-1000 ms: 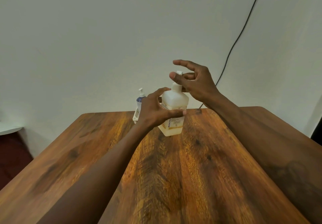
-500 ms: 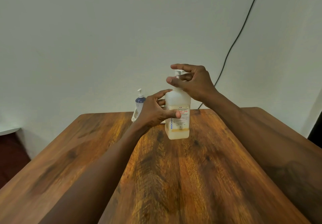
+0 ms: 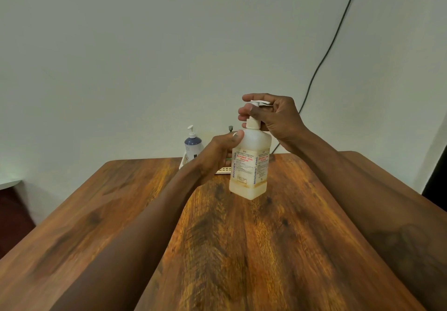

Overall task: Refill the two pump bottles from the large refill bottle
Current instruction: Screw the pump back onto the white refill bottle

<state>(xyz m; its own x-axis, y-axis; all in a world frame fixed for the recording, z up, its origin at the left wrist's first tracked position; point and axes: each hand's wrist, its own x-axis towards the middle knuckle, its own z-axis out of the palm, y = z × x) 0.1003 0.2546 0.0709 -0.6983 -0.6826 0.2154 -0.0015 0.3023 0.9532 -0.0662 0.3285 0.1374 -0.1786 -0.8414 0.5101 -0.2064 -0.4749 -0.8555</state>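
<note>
A square, translucent pump bottle point(image 3: 250, 165) with a printed label stands upright on the wooden table point(image 3: 242, 250), a thin layer of yellowish liquid at its bottom. My left hand point(image 3: 219, 152) grips its left side and shoulder. My right hand point(image 3: 271, 117) is closed around its white pump head point(image 3: 254, 119) and collar. A second, smaller pump bottle point(image 3: 192, 143) with a blue top stands behind, at the table's far edge, inside a white basket point(image 3: 185, 161). No large refill bottle shows in view.
The white basket continues behind the held bottle, with its lattice wall point(image 3: 223, 170) showing. A dark cable point(image 3: 321, 63) runs down the wall at the right. The table's far edge meets the white wall.
The bottle was tilted and lifted a second ago; now it stands upright on the table. My right hand came down from open fingers above the pump and closed around the pump head.
</note>
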